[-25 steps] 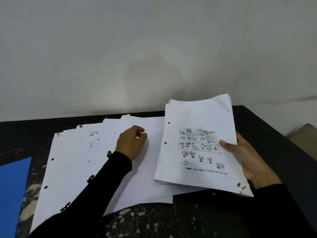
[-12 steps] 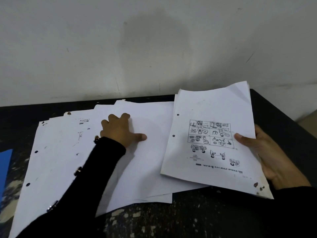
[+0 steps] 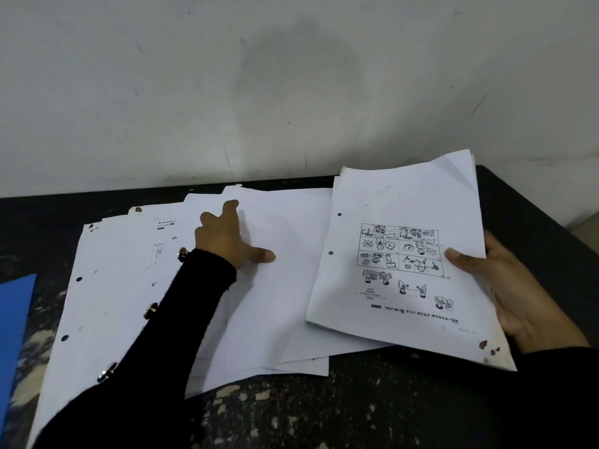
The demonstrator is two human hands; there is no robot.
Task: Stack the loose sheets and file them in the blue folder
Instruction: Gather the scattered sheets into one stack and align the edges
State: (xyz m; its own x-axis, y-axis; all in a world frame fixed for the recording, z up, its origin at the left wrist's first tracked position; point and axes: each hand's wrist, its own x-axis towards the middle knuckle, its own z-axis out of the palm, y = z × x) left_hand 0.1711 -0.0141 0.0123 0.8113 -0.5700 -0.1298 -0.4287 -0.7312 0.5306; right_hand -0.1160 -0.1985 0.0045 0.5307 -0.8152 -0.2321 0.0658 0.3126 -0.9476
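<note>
Several loose white sheets lie fanned across the dark table. My left hand rests on the topmost blank sheet, fingers spread over its left edge and thumb flat on the paper. My right hand grips a stack of sheets by its right edge, thumb on top; the top page shows cartoon panels and punch holes, and the stack overlaps the loose sheets. A corner of the blue folder shows at the far left edge.
The dark speckled table stands against a white wall. Its right edge runs diagonally at the upper right, with floor beyond.
My left hand opened from a loose fist and reached up and left onto the top blank sheet. The held stack stayed in my right hand; the view shifted.
</note>
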